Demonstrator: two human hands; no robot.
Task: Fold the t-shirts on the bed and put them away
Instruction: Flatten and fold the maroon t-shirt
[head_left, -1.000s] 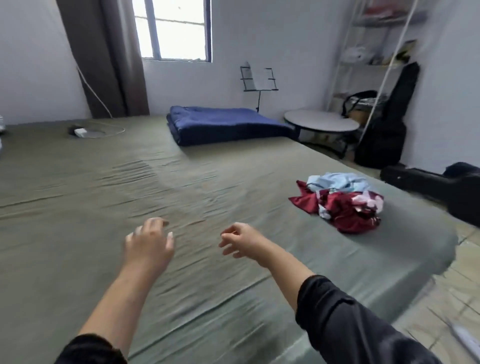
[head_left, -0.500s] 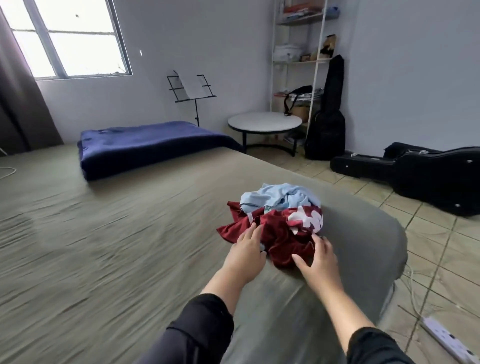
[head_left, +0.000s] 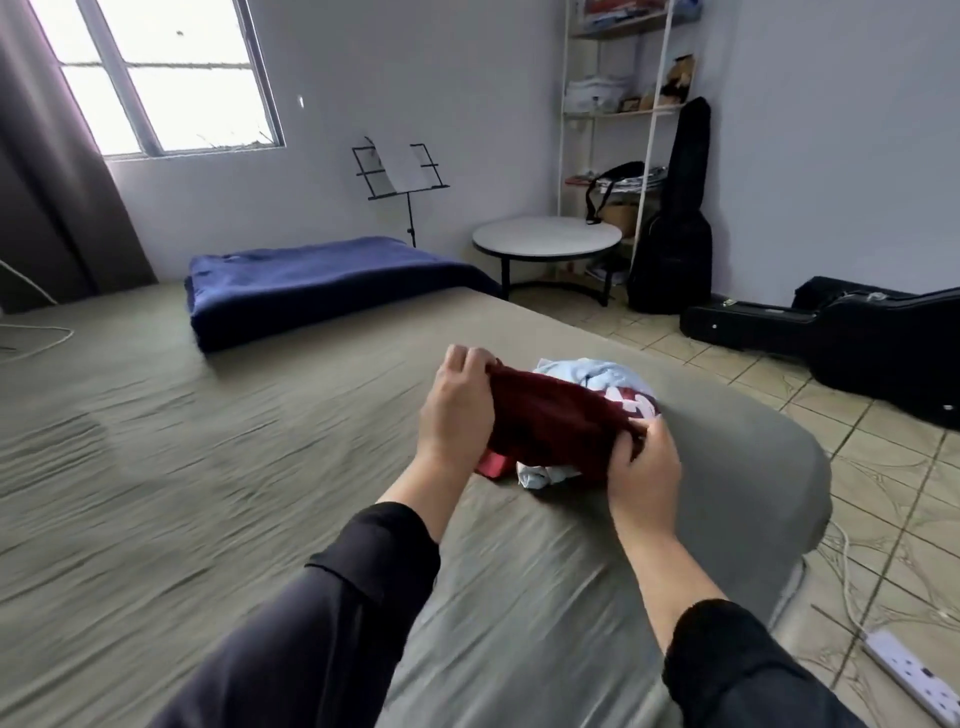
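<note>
A folded dark blue blanket (head_left: 317, 283) lies near a black wire music stand (head_left: 400, 174). A round white table (head_left: 546, 237) stands beside a black soft guitar bag (head_left: 675, 218); a white power strip (head_left: 914, 675) lies on the tiled floor (head_left: 883, 467).

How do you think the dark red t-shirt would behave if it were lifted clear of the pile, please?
The dark red cloth t-shirt probably hangs floppy: it sags between the left hand and right hand. It likely drags the crumpled light blue t-shirt, which it overlaps. It seems light.

two hands (head_left: 457, 410), two t-shirts (head_left: 550, 421); one blue blanket (head_left: 322, 286), one round table (head_left: 545, 236); two guitar cases (head_left: 670, 223), one music stand (head_left: 400, 171)
</note>
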